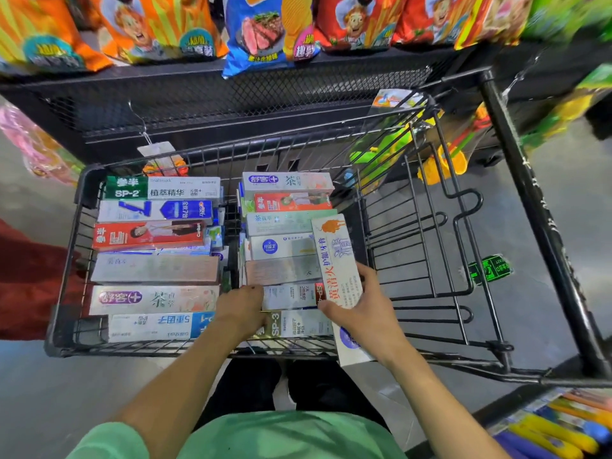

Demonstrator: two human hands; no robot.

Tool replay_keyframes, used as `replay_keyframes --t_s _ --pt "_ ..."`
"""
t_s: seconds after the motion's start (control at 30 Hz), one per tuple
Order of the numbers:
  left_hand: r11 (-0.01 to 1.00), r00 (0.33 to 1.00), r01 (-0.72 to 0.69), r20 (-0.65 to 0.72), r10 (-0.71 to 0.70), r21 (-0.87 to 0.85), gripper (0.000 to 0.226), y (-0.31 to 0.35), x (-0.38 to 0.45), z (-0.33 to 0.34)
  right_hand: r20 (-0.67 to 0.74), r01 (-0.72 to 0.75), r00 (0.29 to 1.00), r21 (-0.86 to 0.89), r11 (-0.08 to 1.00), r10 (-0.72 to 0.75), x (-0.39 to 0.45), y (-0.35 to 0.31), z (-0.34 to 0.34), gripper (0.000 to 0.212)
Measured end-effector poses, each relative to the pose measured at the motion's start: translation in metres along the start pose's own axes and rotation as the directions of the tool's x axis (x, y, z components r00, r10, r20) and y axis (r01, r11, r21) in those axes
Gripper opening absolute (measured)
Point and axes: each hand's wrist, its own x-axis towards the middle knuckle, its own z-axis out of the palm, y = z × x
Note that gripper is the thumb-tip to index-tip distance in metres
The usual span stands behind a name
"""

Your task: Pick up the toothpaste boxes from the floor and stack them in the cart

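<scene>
A black wire cart holds two columns of toothpaste boxes lying flat: a left stack and a right stack. My right hand grips a long white toothpaste box with orange print, held lengthwise along the right edge of the right stack, its near end sticking out past the cart's front rim. My left hand rests with curled fingers on the near boxes of the right stack, next to a white SP-3 box. No boxes on the floor are in view.
The cart's folded child-seat frame takes up its right half. A black mesh shelf with snack bags stands behind. Hanging toys are at the right. A red garment lies at the left. The grey floor surrounds the cart.
</scene>
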Motion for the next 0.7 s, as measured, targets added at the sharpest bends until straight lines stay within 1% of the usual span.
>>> replay_keyframes --t_s 0.07,0.13,0.2,0.27,0.33,0.37,0.47,0.57,0.63,0.7 --pt "0.999 0.992 -0.044 -0.114 0.045 0.005 0.037 -0.006 -0.004 -0.010 0.001 -0.006 1.000 -0.083 0.997 0.006 0.008 -0.005 0.002 0.083" --pt "0.996 0.973 -0.085 -0.214 0.081 -0.006 0.042 -0.016 -0.009 -0.022 0.023 0.017 1.000 -0.204 0.979 -0.013 0.017 -0.012 0.002 0.078" --pt "0.995 0.942 -0.101 -0.322 0.094 -0.007 0.043 -0.027 -0.016 -0.038 0.053 0.052 0.998 -0.334 0.941 -0.037 0.028 -0.021 0.002 0.074" --pt "0.994 0.911 -0.109 -0.399 0.104 0.012 0.041 -0.038 -0.023 -0.056 0.082 0.102 0.994 -0.449 0.888 -0.073 0.041 -0.028 0.002 0.062" --pt "0.995 0.902 -0.088 -0.419 0.100 0.048 0.045 -0.046 -0.030 -0.072 0.113 0.154 0.988 -0.555 0.818 -0.109 0.055 -0.037 0.002 0.052" --pt "0.996 0.904 -0.069 -0.419 0.087 0.058 0.048 -0.049 -0.032 -0.079 0.135 0.177 0.984 -0.594 0.785 -0.120 0.063 -0.041 0.002 0.054" --pt "0.996 0.907 0.018 -0.420 0.020 0.086 0.053 -0.056 -0.037 -0.096 0.233 0.252 0.964 -0.667 0.701 -0.125 0.089 -0.055 0.002 0.067" --pt "0.989 0.901 0.109 -0.429 -0.058 0.096 0.055 -0.060 -0.042 -0.106 0.327 0.325 0.939 -0.746 0.581 -0.106 0.118 -0.068 0.005 0.067" --pt "0.985 0.895 0.157 -0.432 -0.113 0.067 0.056 -0.062 -0.048 -0.107 0.403 0.412 0.906 -0.767 0.491 -0.131 0.136 -0.074 0.011 0.069" --pt "0.979 0.887 0.205 -0.425 -0.179 0.016 0.057 -0.064 -0.057 -0.105 0.486 0.509 0.857 -0.752 0.418 -0.171 0.152 -0.080 0.024 0.072"
